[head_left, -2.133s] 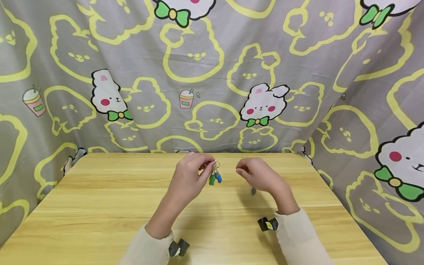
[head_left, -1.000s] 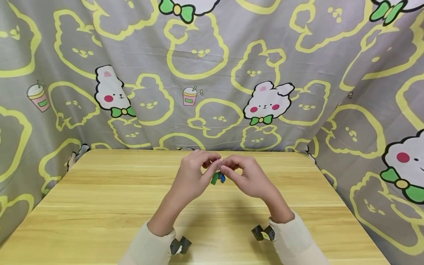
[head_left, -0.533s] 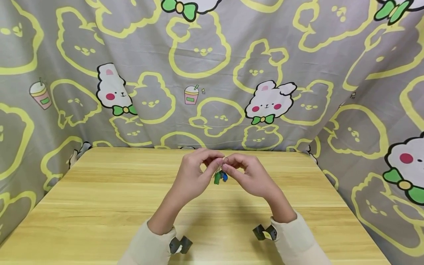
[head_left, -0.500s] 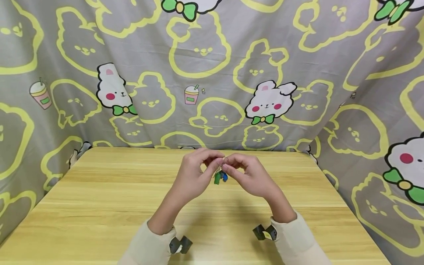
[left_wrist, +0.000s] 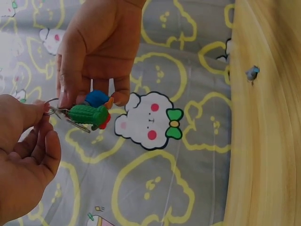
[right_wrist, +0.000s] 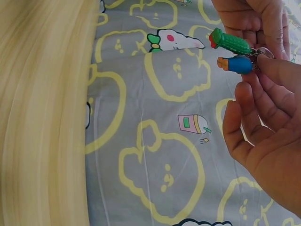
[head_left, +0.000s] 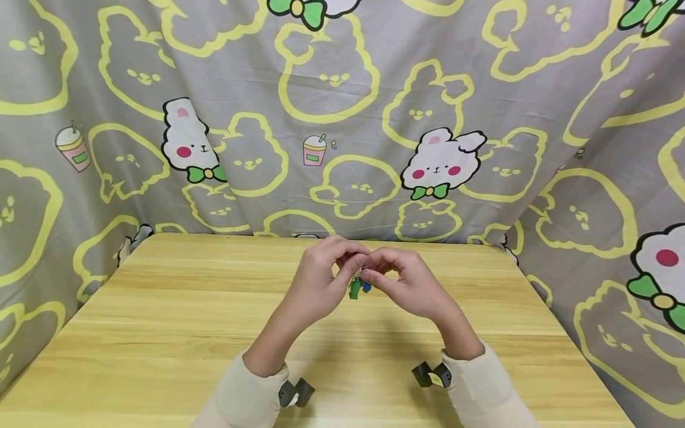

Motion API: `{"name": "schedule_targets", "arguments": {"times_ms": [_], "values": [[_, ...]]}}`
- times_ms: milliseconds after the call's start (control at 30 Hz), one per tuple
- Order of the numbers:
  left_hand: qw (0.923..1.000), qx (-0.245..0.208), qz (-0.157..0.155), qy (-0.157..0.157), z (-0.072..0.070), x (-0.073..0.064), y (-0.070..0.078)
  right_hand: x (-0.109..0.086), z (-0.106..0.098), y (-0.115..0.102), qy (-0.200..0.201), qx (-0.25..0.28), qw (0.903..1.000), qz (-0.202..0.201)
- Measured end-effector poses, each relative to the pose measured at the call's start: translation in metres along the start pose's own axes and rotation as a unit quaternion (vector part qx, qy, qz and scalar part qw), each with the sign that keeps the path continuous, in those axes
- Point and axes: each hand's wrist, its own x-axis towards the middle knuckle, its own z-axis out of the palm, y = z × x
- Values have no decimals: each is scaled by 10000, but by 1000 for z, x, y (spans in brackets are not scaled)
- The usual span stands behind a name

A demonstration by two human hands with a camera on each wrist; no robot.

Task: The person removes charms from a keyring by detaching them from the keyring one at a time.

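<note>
My left hand (head_left: 321, 279) pinches the metal ring (left_wrist: 51, 100) of a keychain between thumb and finger. My right hand (head_left: 409, 285) meets it from the other side, its thumb and finger pinching the keychain's metal links close to the ring. Two small charms dangle below the fingertips, above the table. One is a bumpy green charm (left_wrist: 89, 115) with red at its lower end; the other is a blue charm (right_wrist: 240, 65) with orange feet. In the head view the fingers hide most of the ring.
A small grey-blue charm (left_wrist: 252, 73) lies on the wooden table (head_left: 176, 309) in the left wrist view. A grey curtain (head_left: 246, 77) with cartoon rabbits surrounds the table's back and sides. Each sleeve cuff carries a small black camera (head_left: 296, 393).
My right hand has come in leftward from apart to pinch the keychain beside the left fingers. The left hand keeps its grip. The small charm on the table, earlier visible, is hidden in the head view.
</note>
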Motion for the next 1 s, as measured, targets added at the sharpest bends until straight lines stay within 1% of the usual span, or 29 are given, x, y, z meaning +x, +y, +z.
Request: {"name": "schedule_targets", "arguments": {"times_ms": [200, 267, 367, 467, 567, 700, 833, 1000], "values": [[9994, 276, 142, -126, -1, 1, 0, 0, -2, -3, 63, -31, 10000, -40], [9993, 303, 123, -197, -1, 2, 0, 0, -3, -3, 73, 16, 10000, -60], [9996, 199, 8, -204, -2, 2, -1, 0, -3, -3, 62, 211, 9998, 42], [9999, 27, -95, -88, -3, 1, -1, 0, -3, -3, 86, 551, 9981, 267], [9999, -126, -97, -2, -5, 1, -1, -1, -4, -3, 154, 845, 9953, 454], [9997, -229, -72, -36, -6, 2, 0, -1, -6, -5, 216, 1019, 9931, 536], [9998, -200, -91, -15, -6, 2, -1, -1, -6, -5, 196, 976, 9936, 526], [10000, -5, -72, -8, -6, 2, -3, -1, -4, -6, 188, 774, 9955, 522]]}}
